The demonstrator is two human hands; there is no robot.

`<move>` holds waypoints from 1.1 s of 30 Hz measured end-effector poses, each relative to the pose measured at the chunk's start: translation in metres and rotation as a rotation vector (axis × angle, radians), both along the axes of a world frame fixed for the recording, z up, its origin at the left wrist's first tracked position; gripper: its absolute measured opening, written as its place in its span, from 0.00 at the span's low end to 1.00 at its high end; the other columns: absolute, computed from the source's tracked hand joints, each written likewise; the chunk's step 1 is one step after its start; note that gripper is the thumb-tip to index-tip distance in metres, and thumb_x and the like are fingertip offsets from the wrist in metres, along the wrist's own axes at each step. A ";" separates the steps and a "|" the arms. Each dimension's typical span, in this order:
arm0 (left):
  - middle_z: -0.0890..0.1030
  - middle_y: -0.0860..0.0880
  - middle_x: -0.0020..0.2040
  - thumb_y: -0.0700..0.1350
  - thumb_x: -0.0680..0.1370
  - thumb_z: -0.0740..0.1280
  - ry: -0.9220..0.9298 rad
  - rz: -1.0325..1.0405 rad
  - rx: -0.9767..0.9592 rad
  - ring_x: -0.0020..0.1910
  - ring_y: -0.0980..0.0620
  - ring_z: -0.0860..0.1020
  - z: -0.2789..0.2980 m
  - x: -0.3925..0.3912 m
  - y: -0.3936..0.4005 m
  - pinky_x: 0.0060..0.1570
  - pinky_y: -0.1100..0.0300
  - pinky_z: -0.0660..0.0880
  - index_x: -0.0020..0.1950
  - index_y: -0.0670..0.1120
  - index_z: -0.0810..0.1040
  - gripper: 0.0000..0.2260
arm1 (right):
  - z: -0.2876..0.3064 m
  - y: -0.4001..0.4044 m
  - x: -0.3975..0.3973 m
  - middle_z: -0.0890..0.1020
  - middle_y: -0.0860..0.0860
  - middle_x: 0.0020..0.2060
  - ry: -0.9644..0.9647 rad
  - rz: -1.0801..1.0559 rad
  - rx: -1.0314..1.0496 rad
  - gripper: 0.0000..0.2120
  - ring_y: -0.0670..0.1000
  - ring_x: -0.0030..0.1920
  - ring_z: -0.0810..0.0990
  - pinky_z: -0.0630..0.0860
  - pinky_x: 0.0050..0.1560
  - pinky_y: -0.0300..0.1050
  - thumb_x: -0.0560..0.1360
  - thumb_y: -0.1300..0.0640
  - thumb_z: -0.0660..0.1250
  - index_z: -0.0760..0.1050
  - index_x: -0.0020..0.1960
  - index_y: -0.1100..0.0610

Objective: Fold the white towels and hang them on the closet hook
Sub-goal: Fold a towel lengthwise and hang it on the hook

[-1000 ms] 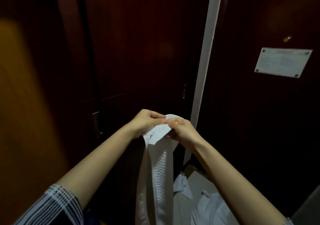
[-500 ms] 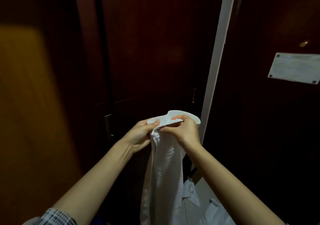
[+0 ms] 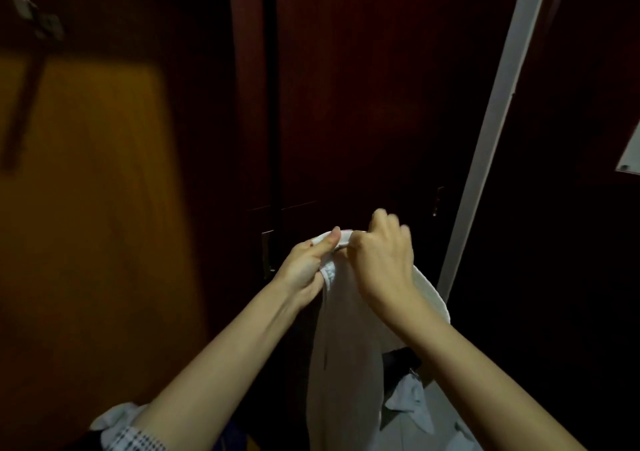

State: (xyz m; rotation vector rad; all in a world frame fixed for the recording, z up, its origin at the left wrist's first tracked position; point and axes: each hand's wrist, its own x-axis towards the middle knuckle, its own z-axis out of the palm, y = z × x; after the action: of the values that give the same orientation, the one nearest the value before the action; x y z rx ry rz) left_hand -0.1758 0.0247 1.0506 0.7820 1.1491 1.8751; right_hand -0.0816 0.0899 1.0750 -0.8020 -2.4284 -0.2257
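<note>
White towel is being gripped at its top edge by left hand and right hand, hanging before dark closet door.

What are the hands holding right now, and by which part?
Both the left hand and right hand grip the white towel at its top edge; the rest hangs down.

towel: white | closet door: dark red-brown | frame strip: pale grey | sleeve: checked, dark on white
</note>
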 end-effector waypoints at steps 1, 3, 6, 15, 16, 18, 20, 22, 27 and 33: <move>0.80 0.38 0.49 0.44 0.78 0.61 0.027 0.015 -0.027 0.44 0.49 0.81 0.001 -0.003 -0.004 0.46 0.60 0.79 0.59 0.33 0.76 0.17 | 0.000 -0.003 -0.002 0.73 0.54 0.50 -0.009 0.036 -0.126 0.16 0.57 0.54 0.72 0.62 0.47 0.46 0.78 0.46 0.59 0.79 0.55 0.55; 0.81 0.38 0.47 0.43 0.78 0.62 0.067 0.043 -0.084 0.41 0.48 0.81 0.002 -0.011 -0.014 0.44 0.61 0.79 0.60 0.32 0.76 0.17 | -0.001 -0.010 -0.005 0.78 0.56 0.51 -0.015 0.107 -0.391 0.15 0.59 0.54 0.77 0.70 0.50 0.46 0.78 0.47 0.60 0.78 0.57 0.54; 0.78 0.32 0.54 0.42 0.80 0.61 0.067 0.088 -0.132 0.48 0.42 0.79 0.000 -0.024 -0.031 0.50 0.56 0.77 0.61 0.30 0.74 0.17 | -0.012 -0.023 -0.013 0.79 0.54 0.41 0.085 0.231 -0.588 0.10 0.56 0.45 0.77 0.73 0.44 0.46 0.78 0.50 0.61 0.76 0.43 0.54; 0.83 0.41 0.39 0.44 0.78 0.63 0.118 0.193 -0.188 0.36 0.49 0.82 -0.011 -0.065 -0.087 0.39 0.59 0.80 0.52 0.37 0.80 0.11 | -0.010 -0.049 -0.048 0.80 0.56 0.39 -0.117 0.705 -0.744 0.07 0.49 0.40 0.77 0.72 0.45 0.46 0.76 0.57 0.66 0.78 0.43 0.60; 0.83 0.42 0.37 0.43 0.78 0.64 0.128 0.185 -0.194 0.34 0.50 0.82 -0.013 -0.066 -0.090 0.36 0.61 0.79 0.49 0.38 0.81 0.10 | -0.008 -0.054 -0.053 0.81 0.54 0.41 -0.116 0.757 -0.786 0.05 0.45 0.42 0.77 0.72 0.47 0.43 0.77 0.58 0.66 0.78 0.43 0.57; 0.82 0.46 0.31 0.41 0.78 0.64 0.120 0.187 -0.188 0.28 0.53 0.80 -0.016 -0.066 -0.093 0.29 0.64 0.76 0.43 0.39 0.79 0.08 | -0.009 -0.061 -0.061 0.80 0.48 0.40 -0.098 0.790 -0.779 0.08 0.41 0.43 0.77 0.71 0.48 0.40 0.77 0.59 0.65 0.76 0.41 0.49; 0.81 0.47 0.29 0.37 0.78 0.63 0.113 0.200 -0.155 0.27 0.54 0.79 -0.018 -0.068 -0.099 0.28 0.65 0.75 0.42 0.39 0.78 0.08 | -0.012 -0.064 -0.068 0.79 0.48 0.38 -0.055 0.752 -0.731 0.07 0.43 0.41 0.76 0.70 0.45 0.41 0.77 0.58 0.64 0.76 0.41 0.52; 0.82 0.46 0.32 0.38 0.79 0.62 0.114 0.209 -0.116 0.29 0.53 0.81 -0.016 -0.072 -0.105 0.30 0.65 0.76 0.43 0.38 0.79 0.08 | -0.015 -0.066 -0.074 0.79 0.51 0.36 0.003 0.718 -0.709 0.06 0.45 0.38 0.75 0.69 0.42 0.43 0.76 0.57 0.65 0.78 0.42 0.57; 0.84 0.39 0.44 0.44 0.79 0.62 0.156 0.251 -0.073 0.42 0.47 0.83 -0.006 -0.080 -0.119 0.40 0.60 0.79 0.53 0.36 0.80 0.13 | -0.020 -0.076 -0.089 0.81 0.54 0.32 0.268 0.718 -0.846 0.08 0.43 0.33 0.75 0.70 0.34 0.40 0.71 0.52 0.71 0.80 0.37 0.56; 0.83 0.39 0.50 0.53 0.82 0.53 0.103 0.271 -0.041 0.49 0.46 0.82 0.004 -0.084 -0.132 0.46 0.58 0.79 0.49 0.42 0.84 0.23 | -0.011 -0.091 -0.102 0.75 0.50 0.26 0.431 0.730 -0.935 0.12 0.43 0.28 0.70 0.65 0.28 0.36 0.71 0.53 0.71 0.80 0.36 0.62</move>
State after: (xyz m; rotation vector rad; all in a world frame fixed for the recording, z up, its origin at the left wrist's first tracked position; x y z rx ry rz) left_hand -0.2598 -0.1070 1.0550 0.7361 1.4128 2.0428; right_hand -0.1838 -0.0010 1.0639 -0.1932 -2.1520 1.2822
